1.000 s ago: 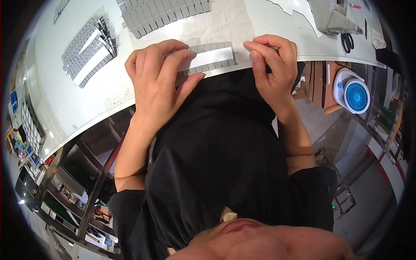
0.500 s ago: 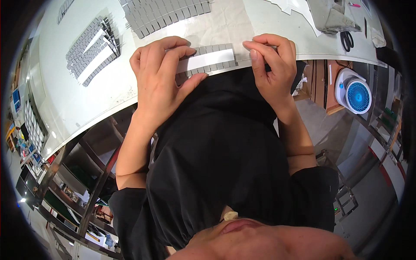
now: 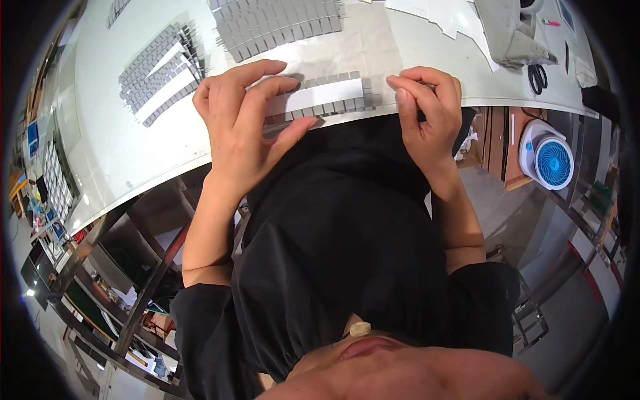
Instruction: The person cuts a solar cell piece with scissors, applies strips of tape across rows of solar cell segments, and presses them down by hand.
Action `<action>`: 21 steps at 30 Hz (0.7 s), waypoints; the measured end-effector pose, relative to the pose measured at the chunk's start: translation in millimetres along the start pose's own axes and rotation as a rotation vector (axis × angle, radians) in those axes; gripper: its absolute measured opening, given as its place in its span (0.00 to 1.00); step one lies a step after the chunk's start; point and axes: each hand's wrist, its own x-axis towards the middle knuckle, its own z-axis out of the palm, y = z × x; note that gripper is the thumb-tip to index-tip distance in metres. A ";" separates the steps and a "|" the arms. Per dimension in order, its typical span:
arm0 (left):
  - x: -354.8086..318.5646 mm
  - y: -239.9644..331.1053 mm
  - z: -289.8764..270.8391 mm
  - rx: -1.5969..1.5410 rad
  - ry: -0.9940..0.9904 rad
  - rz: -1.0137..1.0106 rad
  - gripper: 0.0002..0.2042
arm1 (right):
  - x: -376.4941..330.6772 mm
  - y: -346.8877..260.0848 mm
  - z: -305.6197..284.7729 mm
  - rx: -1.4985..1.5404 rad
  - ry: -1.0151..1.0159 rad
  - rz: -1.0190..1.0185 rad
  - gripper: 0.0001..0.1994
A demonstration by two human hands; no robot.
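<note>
A narrow strip of small grey rectangular pieces (image 3: 337,106) lies along the table's near edge, with a smooth white band (image 3: 327,95) down its middle. My left hand (image 3: 237,123) straddles the strip's left part. Its fingers curve over the far side and the thumb lies by the near side, well apart from them. Part of the strip's left end is hidden under that hand. Beyond the strip's right end, my right hand (image 3: 430,110) is closed, thumb and forefinger together. Whether anything small is between those fingertips cannot be made out.
A stack of similar grey strips (image 3: 160,73) with white bands lies at the left. A larger grey-piece sheet (image 3: 280,27) lies at the far middle. Black-handled scissors (image 3: 537,79) rest at the right. Below the table edge stands a blue-and-white fan (image 3: 553,162).
The whole view has shifted slightly, moving the table things right and down in the picture. My left hand's fingers sit a little further left along the strip. My right hand remains closed beyond its right end.
</note>
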 end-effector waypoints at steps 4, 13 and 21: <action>-13.3 -11.9 -18.4 0.087 0.035 -0.060 0.24 | 0.0 0.3 -1.5 0.005 -0.020 -0.001 0.07; -67.1 -43.8 -65.0 0.245 -0.026 -0.211 0.24 | -0.2 -11.4 -5.2 -0.036 -0.073 0.050 0.08; -88.5 -58.4 -63.8 0.329 0.014 -0.154 0.24 | 8.3 -69.7 17.3 0.026 -0.243 -0.271 0.14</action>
